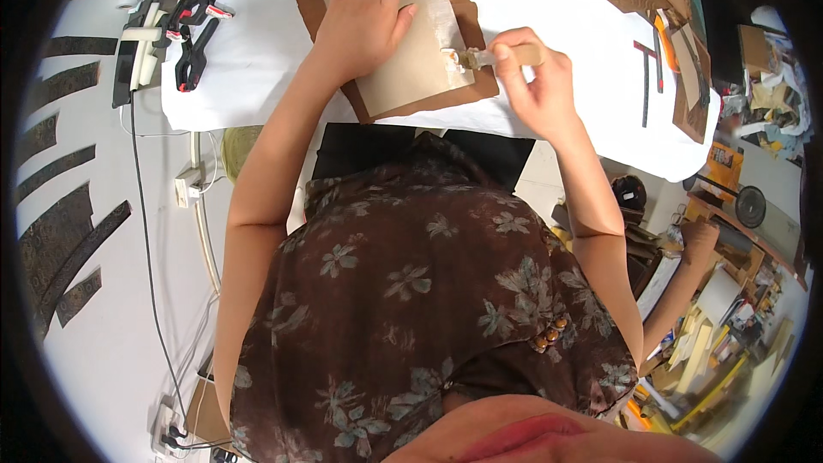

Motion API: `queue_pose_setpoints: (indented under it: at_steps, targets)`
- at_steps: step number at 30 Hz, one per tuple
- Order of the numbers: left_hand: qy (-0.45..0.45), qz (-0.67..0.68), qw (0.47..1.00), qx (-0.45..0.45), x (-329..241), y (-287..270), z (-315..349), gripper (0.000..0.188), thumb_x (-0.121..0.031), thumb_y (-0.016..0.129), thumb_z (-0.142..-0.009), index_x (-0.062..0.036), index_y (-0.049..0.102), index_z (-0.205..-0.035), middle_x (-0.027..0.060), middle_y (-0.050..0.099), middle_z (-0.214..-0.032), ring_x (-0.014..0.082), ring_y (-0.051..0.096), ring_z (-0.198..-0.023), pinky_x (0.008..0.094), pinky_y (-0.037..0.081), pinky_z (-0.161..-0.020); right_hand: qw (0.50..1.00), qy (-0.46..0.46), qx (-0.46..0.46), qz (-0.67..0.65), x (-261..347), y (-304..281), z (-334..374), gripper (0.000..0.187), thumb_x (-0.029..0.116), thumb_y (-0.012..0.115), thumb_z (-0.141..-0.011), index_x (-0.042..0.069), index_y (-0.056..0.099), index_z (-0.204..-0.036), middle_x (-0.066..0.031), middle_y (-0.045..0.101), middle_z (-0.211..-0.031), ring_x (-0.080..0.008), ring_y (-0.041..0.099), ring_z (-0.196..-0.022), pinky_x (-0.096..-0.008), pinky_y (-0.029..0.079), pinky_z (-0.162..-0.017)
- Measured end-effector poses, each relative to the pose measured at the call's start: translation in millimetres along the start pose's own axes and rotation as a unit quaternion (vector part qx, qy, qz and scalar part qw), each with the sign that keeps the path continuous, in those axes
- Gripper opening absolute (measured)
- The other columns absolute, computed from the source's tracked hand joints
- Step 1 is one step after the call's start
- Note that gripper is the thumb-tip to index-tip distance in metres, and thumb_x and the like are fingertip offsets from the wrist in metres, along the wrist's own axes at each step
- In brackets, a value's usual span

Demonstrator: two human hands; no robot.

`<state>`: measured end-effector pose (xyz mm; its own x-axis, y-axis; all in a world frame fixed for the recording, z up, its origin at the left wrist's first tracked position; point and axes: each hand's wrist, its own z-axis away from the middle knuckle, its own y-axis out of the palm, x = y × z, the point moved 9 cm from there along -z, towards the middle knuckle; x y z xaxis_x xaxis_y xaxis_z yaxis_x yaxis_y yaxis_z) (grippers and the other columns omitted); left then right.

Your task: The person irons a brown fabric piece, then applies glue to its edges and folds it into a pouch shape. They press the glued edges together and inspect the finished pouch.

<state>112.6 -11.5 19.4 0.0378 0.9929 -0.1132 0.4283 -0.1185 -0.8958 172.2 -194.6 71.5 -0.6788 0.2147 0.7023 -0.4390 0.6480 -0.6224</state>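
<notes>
The left hand (364,13) is lying flat near the top centre of the frame, fingers spread a little, pressing down on a light tan cardboard sheet (420,60). Its forearm is running down and leftward toward the lower left of the picture. The right hand (531,81) is sitting just right of the sheet, upper centre-right, fingers curled tight around the pale wooden handle of a small brush (497,57). The brush is pointing left, its bristles touching the sheet's right edge, where a glossy whitish strip is running up along that side. The right forearm is dropping down toward the lower right.

The tan sheet is resting on a larger, darker brown board (467,90), which is showing around it as a border. Both are lying on a white table (274,60) that is filling the upper part of the frame. Black spring clamps with red tips (197,9) are piled at the upper left of the table. At the upper right, brown cardboard scraps (690,77) and a thin dark strip are lying near the table's edge.

Below the table at the left, a pale floor (111,309) is showing dark curved strips, a black cable and a white power strip. The lower right is crowded with blurred clutter.
</notes>
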Motion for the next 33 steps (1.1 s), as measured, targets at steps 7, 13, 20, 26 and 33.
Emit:
queue_pose_setpoints:
  at_steps: [7,13,20,26,33]
  targets:
    - [-0.005,-0.007,1.000,0.002,3,5,0,0.046,-0.031,0.050,-0.102,0.0031,0.052,-0.132,0.0208,0.043,-0.150,0.0376,0.033,-0.145,0.0560,0.019,-0.120,0.999,-0.029,0.012,0.008,11,0,17,0.011,0.010,0.061,-0.099,0.004,0.064,-0.090,-0.0029,0.066,-0.075,-0.0073,0.055,-0.054,-0.0251,0.045,-0.050]
    - [-0.010,0.014,1.000,0.024,4,3,-1,0.048,-0.031,0.049,-0.102,0.0048,0.051,-0.133,0.0225,0.040,-0.152,0.0388,0.031,-0.146,0.0566,0.018,-0.120,0.983,0.021,-0.167,-0.075,-3,-58,14,0.008,0.005,0.061,-0.099,0.002,0.066,-0.093,-0.0071,0.069,-0.088,-0.0104,0.061,-0.062,-0.0242,0.049,-0.056]
    - [-0.002,0.040,0.999,0.024,8,1,-5,0.051,-0.036,0.054,-0.097,0.0041,0.053,-0.129,0.0248,0.043,-0.149,0.0389,0.034,-0.144,0.0595,0.019,-0.120,0.936,0.052,-0.177,-0.301,-9,-41,-58,0.015,0.006,0.064,-0.099,-0.004,0.066,-0.110,-0.0098,0.070,-0.092,-0.0153,0.070,-0.082,-0.0274,0.058,-0.071]
    - [-0.094,0.048,0.994,0.018,15,-2,0,0.052,-0.033,0.053,-0.098,0.0072,0.052,-0.131,0.0251,0.041,-0.150,0.0398,0.029,-0.146,0.0594,0.016,-0.121,0.969,-0.083,-0.182,-0.144,36,-45,-208,0.021,0.017,0.063,-0.101,-0.002,0.068,-0.108,-0.0003,0.061,-0.074,-0.0068,0.055,-0.066,-0.0242,0.044,-0.061]
    - [-0.170,0.018,0.984,0.041,10,-8,5,0.060,-0.029,0.053,-0.096,0.0095,0.046,-0.141,0.0266,0.039,-0.152,0.0396,0.033,-0.145,0.0592,0.018,-0.120,0.955,-0.131,-0.222,0.147,57,-61,-406,0.008,0.007,0.062,-0.092,0.000,0.064,-0.088,-0.0181,0.072,-0.086,-0.0343,0.071,-0.079,-0.0400,0.055,-0.071]
